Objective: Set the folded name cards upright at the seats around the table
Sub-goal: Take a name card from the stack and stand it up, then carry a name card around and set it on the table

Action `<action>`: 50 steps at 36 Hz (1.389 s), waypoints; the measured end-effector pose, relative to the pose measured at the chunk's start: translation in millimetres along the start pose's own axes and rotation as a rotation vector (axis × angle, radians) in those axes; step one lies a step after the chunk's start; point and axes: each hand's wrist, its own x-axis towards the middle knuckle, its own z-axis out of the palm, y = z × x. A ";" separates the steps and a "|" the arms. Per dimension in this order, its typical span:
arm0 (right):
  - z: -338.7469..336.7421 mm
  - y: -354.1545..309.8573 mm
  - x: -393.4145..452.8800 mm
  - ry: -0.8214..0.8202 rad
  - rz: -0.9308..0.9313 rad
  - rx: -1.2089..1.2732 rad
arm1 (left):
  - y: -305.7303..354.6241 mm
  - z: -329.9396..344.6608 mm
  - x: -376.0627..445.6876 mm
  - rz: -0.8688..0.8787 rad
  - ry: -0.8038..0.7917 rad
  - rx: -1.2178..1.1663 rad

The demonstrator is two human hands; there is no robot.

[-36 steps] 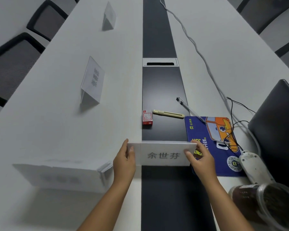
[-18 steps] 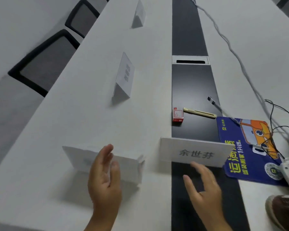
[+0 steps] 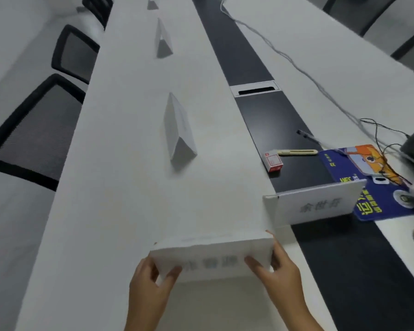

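Note:
A stack of white folded name cards lies on the white table near its front edge. My left hand grips its left end and my right hand grips its right end. One name card stands upright over the black centre strip, just right of the stack. Two more folded cards stand further along the table's left side, the nearer card and the farther card.
Black mesh chairs line the table's left side. On the black strip lie a small red box and a yellow utility knife. A blue mouse pad, cables and a pen sit at the right.
Both hands let go of the upright card on the black strip and moved left onto the stack of cards, gripping its ends. The camera swung left.

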 end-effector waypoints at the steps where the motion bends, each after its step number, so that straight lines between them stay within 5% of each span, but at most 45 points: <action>1: 0.1 0.1 -4.9 0.020 0.002 0.004 | 0.3 -2.5 -1.2 0.029 -0.003 0.019; 12: -47.9 38.3 -118.5 0.398 0.106 0.189 | 29.7 17.0 -76.9 0.155 -0.256 0.071; 24: -174.0 131.0 -260.9 1.131 0.325 0.318 | 87.0 183.4 -209.7 0.537 -0.920 0.339; 30: -241.6 183.6 -338.5 1.370 0.421 0.324 | 88.8 267.4 -313.9 0.516 -1.153 0.365; 40: -343.0 250.8 -381.2 1.549 0.533 0.385 | 113.5 386.7 -430.7 0.487 -1.284 0.423; 50: -501.7 280.7 -340.7 1.542 0.498 0.380 | 174.1 527.5 -477.0 0.515 -1.311 0.350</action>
